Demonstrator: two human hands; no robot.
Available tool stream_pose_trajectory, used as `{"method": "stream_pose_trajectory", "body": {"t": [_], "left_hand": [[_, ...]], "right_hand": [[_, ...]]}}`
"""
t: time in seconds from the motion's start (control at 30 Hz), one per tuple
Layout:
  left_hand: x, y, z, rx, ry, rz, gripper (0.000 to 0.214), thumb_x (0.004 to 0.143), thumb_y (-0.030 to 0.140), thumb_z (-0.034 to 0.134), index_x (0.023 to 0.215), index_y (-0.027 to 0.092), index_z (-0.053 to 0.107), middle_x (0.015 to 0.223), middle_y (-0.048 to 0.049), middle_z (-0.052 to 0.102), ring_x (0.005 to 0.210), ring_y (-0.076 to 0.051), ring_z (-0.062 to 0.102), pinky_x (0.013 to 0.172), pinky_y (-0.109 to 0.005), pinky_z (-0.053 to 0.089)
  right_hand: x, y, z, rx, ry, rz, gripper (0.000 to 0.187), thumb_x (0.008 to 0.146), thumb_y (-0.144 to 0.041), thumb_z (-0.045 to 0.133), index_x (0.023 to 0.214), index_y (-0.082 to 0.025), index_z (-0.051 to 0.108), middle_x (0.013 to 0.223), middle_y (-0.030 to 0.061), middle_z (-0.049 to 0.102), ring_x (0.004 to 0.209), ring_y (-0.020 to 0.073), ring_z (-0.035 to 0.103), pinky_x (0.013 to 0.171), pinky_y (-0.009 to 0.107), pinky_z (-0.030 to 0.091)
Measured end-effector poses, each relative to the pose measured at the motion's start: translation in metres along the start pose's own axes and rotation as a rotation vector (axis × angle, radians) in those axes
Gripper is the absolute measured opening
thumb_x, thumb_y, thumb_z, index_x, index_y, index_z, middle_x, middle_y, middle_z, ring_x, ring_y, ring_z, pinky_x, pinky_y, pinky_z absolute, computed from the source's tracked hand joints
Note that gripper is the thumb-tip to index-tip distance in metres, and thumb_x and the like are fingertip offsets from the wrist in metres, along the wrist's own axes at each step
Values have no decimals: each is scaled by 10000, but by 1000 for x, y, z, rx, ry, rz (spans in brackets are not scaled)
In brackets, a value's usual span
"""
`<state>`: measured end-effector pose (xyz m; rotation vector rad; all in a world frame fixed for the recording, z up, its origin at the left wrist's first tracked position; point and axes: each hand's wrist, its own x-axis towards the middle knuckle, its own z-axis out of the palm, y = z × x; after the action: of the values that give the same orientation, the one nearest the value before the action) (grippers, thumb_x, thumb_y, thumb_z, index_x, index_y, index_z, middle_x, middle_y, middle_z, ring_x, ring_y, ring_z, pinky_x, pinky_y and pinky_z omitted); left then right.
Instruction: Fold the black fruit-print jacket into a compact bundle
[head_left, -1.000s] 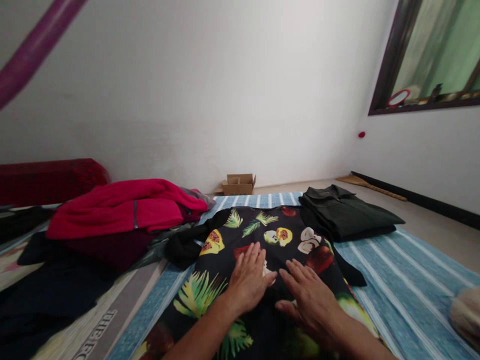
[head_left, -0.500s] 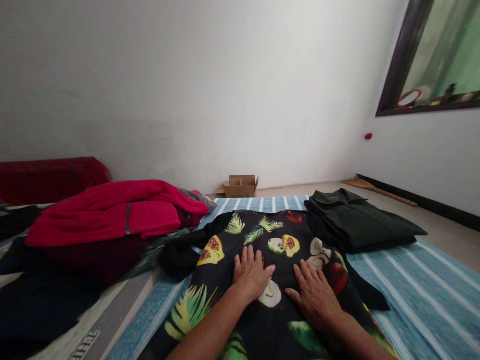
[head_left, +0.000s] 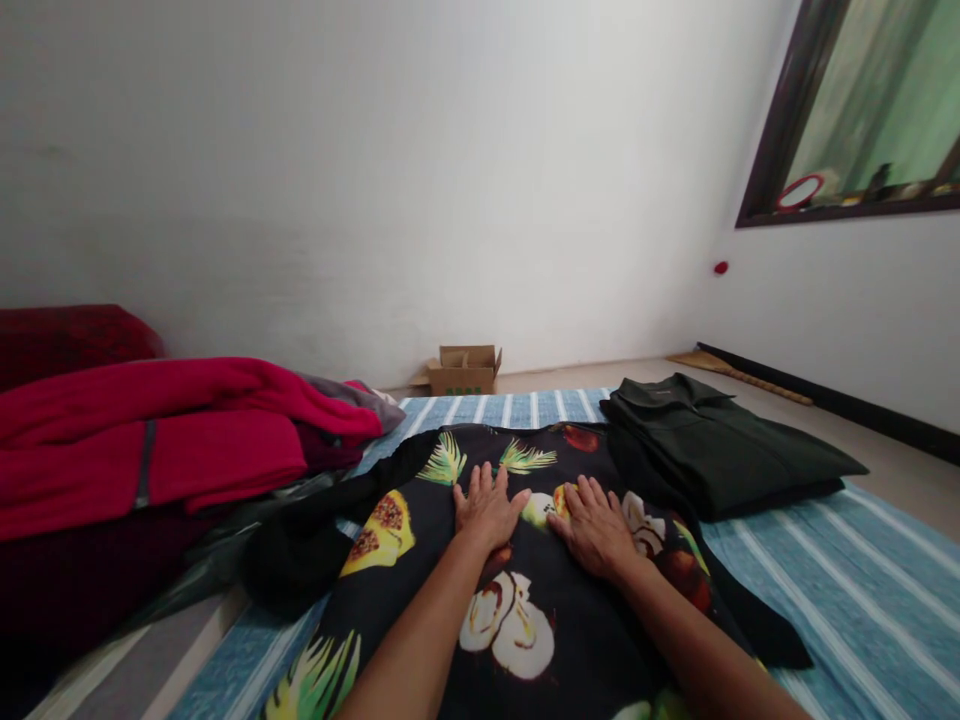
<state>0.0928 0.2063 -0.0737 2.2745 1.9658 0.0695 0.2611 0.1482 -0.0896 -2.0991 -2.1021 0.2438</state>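
Observation:
A black garment [head_left: 517,545] printed with fruit and palm leaves lies spread out in front of me, with black sleeves at both sides. My left hand [head_left: 484,512] rests flat on its upper middle, fingers stretched out. Beside it, my right hand [head_left: 596,528] is also laid flat on the cloth, fingers pointing away from me and the thumb apart. Neither hand grips anything. Just past the garment's right shoulder sits a folded dark green collared garment [head_left: 731,440].
A blue striped sheet [head_left: 847,575] lies under the clothes. To the left is a heap with a bright pink fleece garment [head_left: 225,455] on top. A cardboard box [head_left: 461,372] stands by the wall, and a red bundle [head_left: 75,340] is at far left. A window [head_left: 862,120] is upper right.
Both hands have slid forward over the printed garment, away from me, staying flat. The camera has moved closer, and the pink heap now reaches past the left edge.

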Motion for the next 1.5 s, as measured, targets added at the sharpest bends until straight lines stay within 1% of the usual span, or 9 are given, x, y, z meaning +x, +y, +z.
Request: {"method": "stream_pose_trajectory", "body": {"t": [0.13, 0.23, 0.5, 0.67, 0.87, 1.0, 1.13, 1.3, 1.5], "left_hand": [[7, 10, -6, -5, 4, -73, 754, 843, 631, 199, 1422, 156, 287, 1513, -160, 151, 1390, -321, 85, 1062, -578, 95], [15, 14, -8, 17, 81, -25, 713, 857, 597, 212, 1414, 162, 303, 1518, -148, 138, 1394, -300, 76, 1074, -543, 102], [30, 4, -1, 23, 22, -21, 748, 836, 643, 161, 1428, 198, 269, 1524, -98, 146, 1395, -290, 82, 1065, -578, 120], [34, 16, -4, 71, 78, -73, 673, 859, 579, 229, 1373, 171, 374, 1484, -145, 267, 1371, -332, 167, 1043, -594, 157], [54, 30, -3, 55, 96, 82, 570, 897, 525, 221, 1369, 246, 376, 1497, -67, 265, 1383, -242, 160, 1086, -510, 122], [67, 32, -3, 33, 48, 41, 621, 872, 597, 203, 1342, 253, 418, 1466, -102, 327, 1356, -286, 238, 1054, -563, 171], [71, 47, -4, 49, 102, -13, 604, 893, 505, 232, 1335, 141, 423, 1454, -187, 311, 1354, -346, 209, 1045, -614, 100], [74, 63, 2, 45, 114, 156, 540, 912, 450, 215, 1377, 209, 348, 1506, -74, 237, 1387, -241, 133, 1093, -518, 90], [79, 63, 6, 50, 33, 196, 548, 908, 483, 180, 1341, 224, 394, 1496, -93, 258, 1366, -283, 204, 1033, -607, 169]], "right_hand": [[-1, 1, 1, 11, 11, 1, 693, 901, -580, 218, 1415, -125, 318, 1490, 163, 232, 1368, 313, 155, 1058, 496, 133], [-1, -1, -2, 12, 14, 7, 683, 905, -573, 216, 1414, -128, 319, 1491, 163, 229, 1370, 311, 152, 1059, 498, 125], [2, 0, 2, 13, 24, 18, 682, 897, -574, 225, 1412, -140, 331, 1487, 154, 246, 1366, 313, 168, 1060, 495, 133], [2, -1, 3, 14, 16, 29, 678, 897, -569, 233, 1418, -144, 322, 1492, 148, 234, 1370, 311, 155, 1065, 492, 121], [0, -1, 2, 10, 22, 24, 686, 896, -573, 219, 1420, -141, 318, 1493, 147, 233, 1370, 313, 155, 1064, 494, 129], [0, 0, 1, 6, 38, 17, 683, 897, -568, 216, 1418, -140, 322, 1488, 150, 243, 1368, 312, 161, 1065, 494, 128], [2, 0, 1, 10, 33, 23, 693, 895, -571, 214, 1417, -129, 321, 1485, 160, 247, 1368, 319, 159, 1064, 502, 129], [3, 1, 2, 4, 27, 15, 697, 893, -576, 209, 1417, -130, 321, 1486, 162, 244, 1366, 327, 158, 1061, 515, 125], [3, 1, 2, 4, 34, 13, 700, 892, -579, 203, 1418, -132, 320, 1487, 161, 241, 1367, 323, 157, 1062, 512, 121]]}}
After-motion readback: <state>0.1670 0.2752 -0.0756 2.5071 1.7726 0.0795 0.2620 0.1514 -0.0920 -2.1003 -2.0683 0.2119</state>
